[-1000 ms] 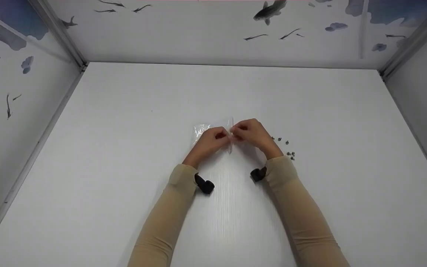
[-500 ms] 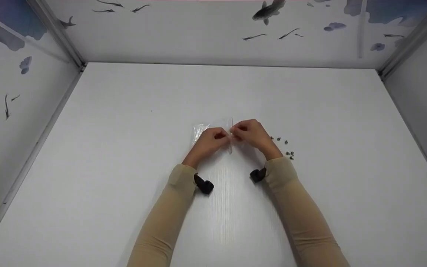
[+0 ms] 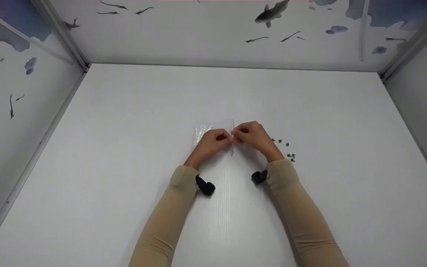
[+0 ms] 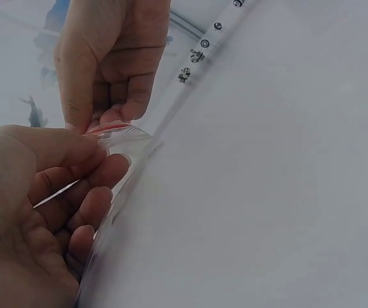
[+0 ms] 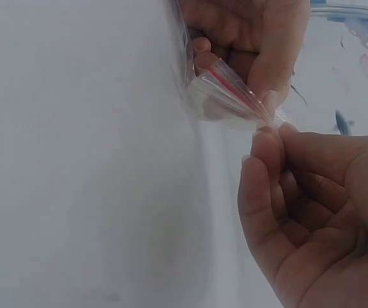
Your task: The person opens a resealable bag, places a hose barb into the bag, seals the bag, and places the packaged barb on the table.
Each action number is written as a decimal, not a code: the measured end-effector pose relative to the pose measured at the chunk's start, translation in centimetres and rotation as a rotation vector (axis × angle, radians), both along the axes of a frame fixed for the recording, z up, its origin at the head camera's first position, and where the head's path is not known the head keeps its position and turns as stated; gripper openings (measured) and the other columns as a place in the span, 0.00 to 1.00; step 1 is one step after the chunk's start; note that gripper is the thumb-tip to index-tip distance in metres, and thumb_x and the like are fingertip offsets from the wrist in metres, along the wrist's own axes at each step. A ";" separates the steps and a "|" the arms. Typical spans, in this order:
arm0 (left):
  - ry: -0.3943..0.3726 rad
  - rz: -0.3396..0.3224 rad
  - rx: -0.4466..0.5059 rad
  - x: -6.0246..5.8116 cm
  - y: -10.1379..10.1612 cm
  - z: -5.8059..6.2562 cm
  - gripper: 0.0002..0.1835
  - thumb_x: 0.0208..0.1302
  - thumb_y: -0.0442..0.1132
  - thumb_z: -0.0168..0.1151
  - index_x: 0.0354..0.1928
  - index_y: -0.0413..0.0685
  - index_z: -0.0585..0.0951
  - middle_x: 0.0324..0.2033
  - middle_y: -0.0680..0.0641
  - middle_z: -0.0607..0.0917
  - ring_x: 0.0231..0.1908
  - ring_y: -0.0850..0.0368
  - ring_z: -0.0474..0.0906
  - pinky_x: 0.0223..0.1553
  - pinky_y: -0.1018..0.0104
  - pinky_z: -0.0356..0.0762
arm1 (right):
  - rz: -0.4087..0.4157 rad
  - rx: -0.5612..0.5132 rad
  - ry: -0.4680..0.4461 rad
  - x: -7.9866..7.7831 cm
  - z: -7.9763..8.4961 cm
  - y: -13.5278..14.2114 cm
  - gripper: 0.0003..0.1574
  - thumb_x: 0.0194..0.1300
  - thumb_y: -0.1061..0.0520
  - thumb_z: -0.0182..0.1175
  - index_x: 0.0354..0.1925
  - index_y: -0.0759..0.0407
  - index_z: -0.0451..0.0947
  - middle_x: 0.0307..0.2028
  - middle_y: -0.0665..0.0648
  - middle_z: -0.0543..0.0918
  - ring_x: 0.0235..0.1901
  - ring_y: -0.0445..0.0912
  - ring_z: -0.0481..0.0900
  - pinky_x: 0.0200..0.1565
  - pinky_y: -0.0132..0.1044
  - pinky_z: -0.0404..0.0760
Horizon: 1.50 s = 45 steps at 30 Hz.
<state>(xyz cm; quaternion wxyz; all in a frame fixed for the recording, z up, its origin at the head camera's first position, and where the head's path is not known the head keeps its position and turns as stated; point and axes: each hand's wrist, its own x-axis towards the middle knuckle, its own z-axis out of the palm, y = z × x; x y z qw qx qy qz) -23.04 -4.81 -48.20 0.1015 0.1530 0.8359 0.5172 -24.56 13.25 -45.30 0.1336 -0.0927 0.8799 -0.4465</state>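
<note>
A clear plastic zip bag (image 3: 201, 130) with a red line along its mouth lies mostly behind my left hand (image 3: 209, 145). That hand pinches the bag close to the mouth, thumb against forefinger. My right hand (image 3: 255, 138) pinches the mouth edge from the other side, its fingertips almost meeting the left ones. In the right wrist view the red zip strip (image 5: 235, 90) runs slantwise up to the pinching fingertips. The left wrist view shows the bag's mouth (image 4: 122, 133) bunched between both hands. Whether anything lies inside the bag, I cannot tell.
Several small metal screw-like parts (image 3: 290, 155) lie on the white table (image 3: 124, 155), just right of my right hand. White panels with fish prints (image 3: 184, 40) border the table at the back and sides. A small black camera (image 3: 208, 188) sits at each wrist.
Both hands keep their pinch on the bag's mouth with hardly any movement. The whole view has shifted slightly.
</note>
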 end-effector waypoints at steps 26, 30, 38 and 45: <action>-0.015 -0.005 0.022 -0.2 0.1 -0.4 0.09 0.66 0.41 0.59 0.34 0.46 0.84 0.34 0.52 0.84 0.37 0.62 0.74 0.44 0.68 0.70 | 0.003 0.029 0.009 0.1 -0.2 0.2 0.17 0.69 0.50 0.58 0.42 0.62 0.84 0.31 0.56 0.83 0.29 0.42 0.74 0.33 0.33 0.72; -0.009 -0.012 0.029 -0.3 0.1 -0.3 0.09 0.65 0.41 0.59 0.34 0.46 0.84 0.34 0.52 0.84 0.36 0.62 0.73 0.43 0.69 0.70 | 0.009 0.017 0.020 0.0 -0.1 0.2 0.17 0.69 0.51 0.58 0.42 0.62 0.84 0.31 0.56 0.84 0.28 0.41 0.75 0.33 0.32 0.73; -0.014 -0.007 0.034 -0.3 0.0 -0.3 0.08 0.64 0.41 0.59 0.34 0.46 0.84 0.34 0.51 0.84 0.37 0.62 0.74 0.44 0.69 0.71 | 0.011 0.012 0.001 -0.1 -0.1 0.1 0.17 0.69 0.51 0.58 0.42 0.63 0.84 0.33 0.58 0.85 0.29 0.41 0.76 0.33 0.31 0.73; -0.011 -0.015 0.047 -0.3 -0.1 -0.4 0.08 0.65 0.42 0.59 0.34 0.47 0.85 0.36 0.51 0.85 0.37 0.62 0.75 0.44 0.68 0.71 | 0.008 0.011 -0.008 0.0 -0.1 0.2 0.17 0.69 0.51 0.58 0.43 0.63 0.84 0.33 0.57 0.84 0.29 0.42 0.76 0.32 0.32 0.73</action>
